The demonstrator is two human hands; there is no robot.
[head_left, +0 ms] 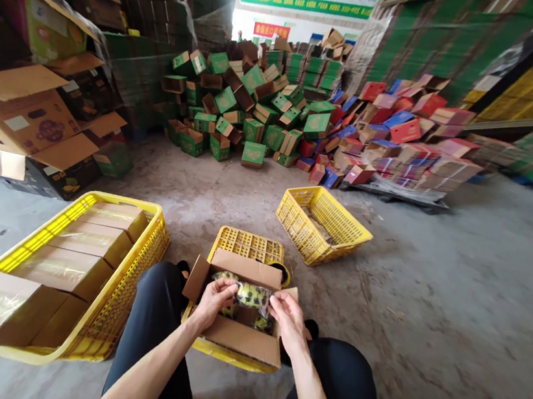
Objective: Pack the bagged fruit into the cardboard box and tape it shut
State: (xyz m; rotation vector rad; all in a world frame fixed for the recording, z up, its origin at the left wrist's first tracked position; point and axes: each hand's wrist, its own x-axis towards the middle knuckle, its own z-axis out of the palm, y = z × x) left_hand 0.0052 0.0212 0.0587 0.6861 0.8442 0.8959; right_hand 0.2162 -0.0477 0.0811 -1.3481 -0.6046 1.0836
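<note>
An open brown cardboard box [246, 339] rests on an upturned yellow crate [247, 244] between my knees. Over the box I hold a clear plastic bag of yellow-green fruit [250, 293]. My left hand [215, 300] pinches the bag's left end and my right hand [287, 314] pinches its right end. The fingers of both hands are closed on the plastic. More bagged fruit lies inside the box under the bag.
A large yellow crate [124, 277] full of taped brown boxes stands at my left. A smaller yellow crate [321, 222] lies tilted on the concrete floor ahead. Heaps of green boxes [245, 110] and red and blue boxes [396, 136] fill the back.
</note>
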